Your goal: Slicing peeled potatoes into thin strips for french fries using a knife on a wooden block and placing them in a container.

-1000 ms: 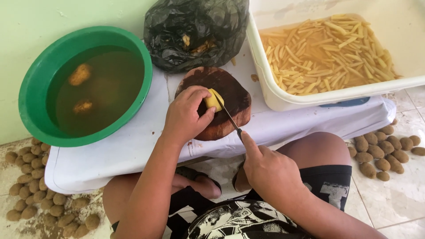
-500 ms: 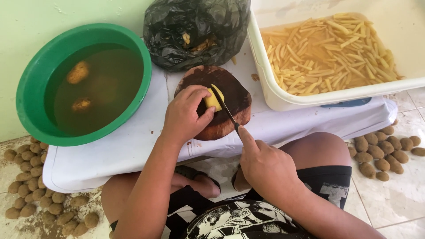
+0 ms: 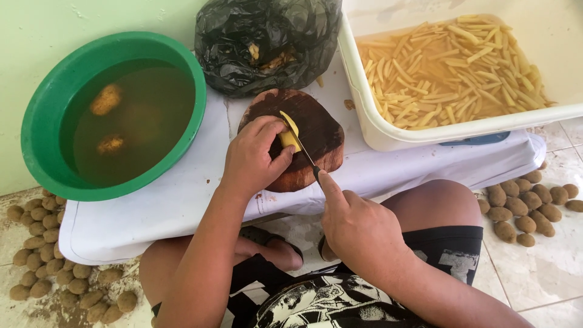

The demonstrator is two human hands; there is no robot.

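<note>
Peeled yellow potato piece, cut face up, on round dark wooden board at frame centre. Left hand clamped on it; right hand gripping knife, blade against potato.

I see a peeled yellow potato piece lying on a round dark wooden board, with a thin knife blade slanting across its right side.

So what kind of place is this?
Probably a home or small food-stall prep spot on a tiled floor: potatoes heaped on the ground, a tub of cut fries soaking, a low covered table.
</note>
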